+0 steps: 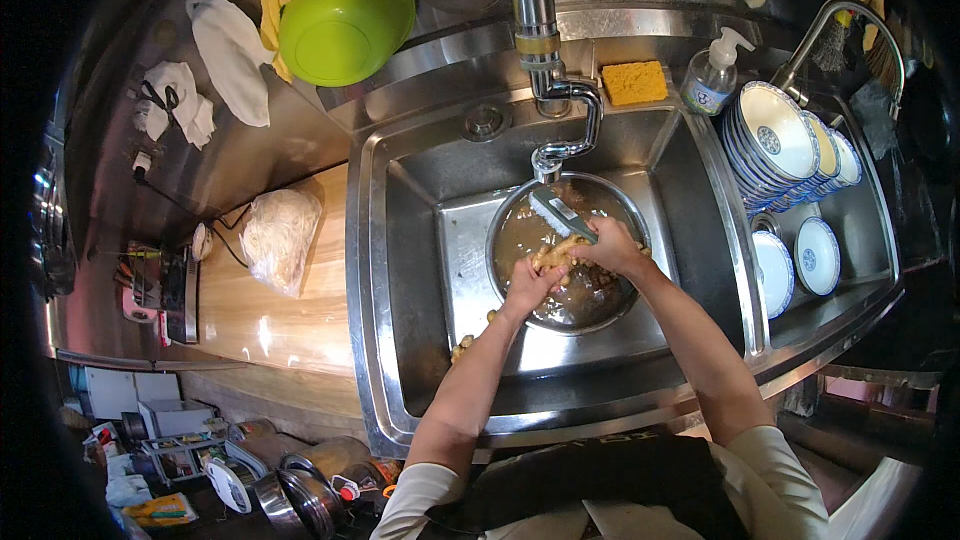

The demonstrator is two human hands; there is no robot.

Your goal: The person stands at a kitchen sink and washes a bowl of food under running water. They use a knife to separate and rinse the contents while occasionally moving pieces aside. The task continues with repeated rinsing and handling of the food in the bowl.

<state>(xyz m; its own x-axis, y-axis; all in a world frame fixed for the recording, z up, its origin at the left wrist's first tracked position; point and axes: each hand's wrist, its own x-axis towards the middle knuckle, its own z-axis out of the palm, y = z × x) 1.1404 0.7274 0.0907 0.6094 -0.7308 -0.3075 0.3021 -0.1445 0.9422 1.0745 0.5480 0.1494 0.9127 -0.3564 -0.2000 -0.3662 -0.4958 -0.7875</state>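
A piece of ginger root [553,255] is gripped in my left hand [531,285], over a round metal basin [491,240] of murky brown water. My right hand [613,244] holds a scrub brush [561,214] with a grey-green handle and white bristles; its fingers are also at the ginger's right end. The basin stands in the large steel sink [412,240], below the faucet spout [547,165]. More ginger pieces [463,347] lie on the sink floor, partly behind my left forearm.
Stacked patterned bowls [776,139] and two plates [817,255] are in the smaller right sink. A yellow sponge [634,82] and a pump bottle [712,75] stand on the back rim. A plastic bag [279,240] lies on the wooden counter [262,322]. A green basin [345,22] hangs at the upper left.
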